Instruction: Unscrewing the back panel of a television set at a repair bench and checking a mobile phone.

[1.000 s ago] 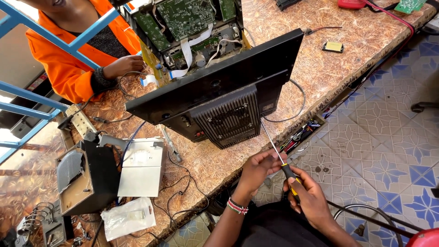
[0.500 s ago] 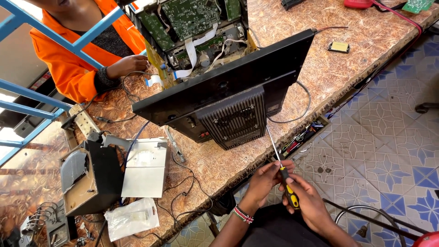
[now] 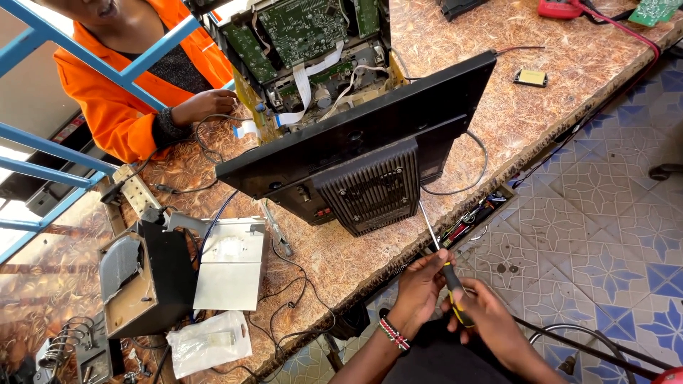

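Both hands grip a screwdriver [image 3: 447, 274] with a black and yellow handle and a thin bright metal shaft: the left hand [image 3: 421, 284] pinches it where shaft meets handle, and the right hand [image 3: 491, 320] is closed around the lower handle, just off the table edge. The shaft slants up toward the ribbed black plastic vent on the back of a flat black monitor [image 3: 370, 160], which lies tilted on the table [image 3: 455, 64], a mottled brown stone-patterned top. Behind the monitor sits an opened device with green circuit boards [image 3: 302, 28] and flat white ribbon cables. To the left lie a pale grey metal plate [image 3: 231, 267], a dark boxy metal casing [image 3: 142, 281] and a clear plastic bag [image 3: 210, 345] with a white piece inside. A small yellow rectangular part [image 3: 531, 77] rests near the far edge, and thin black wires loop across the top. Another person in an orange sleeve [image 3: 117, 114] rests a hand [image 3: 203, 105] by the opened device. Compared with half a second ago, the hands sit slightly lower and the screwdriver tip has drawn nearer the vent's lower corner.
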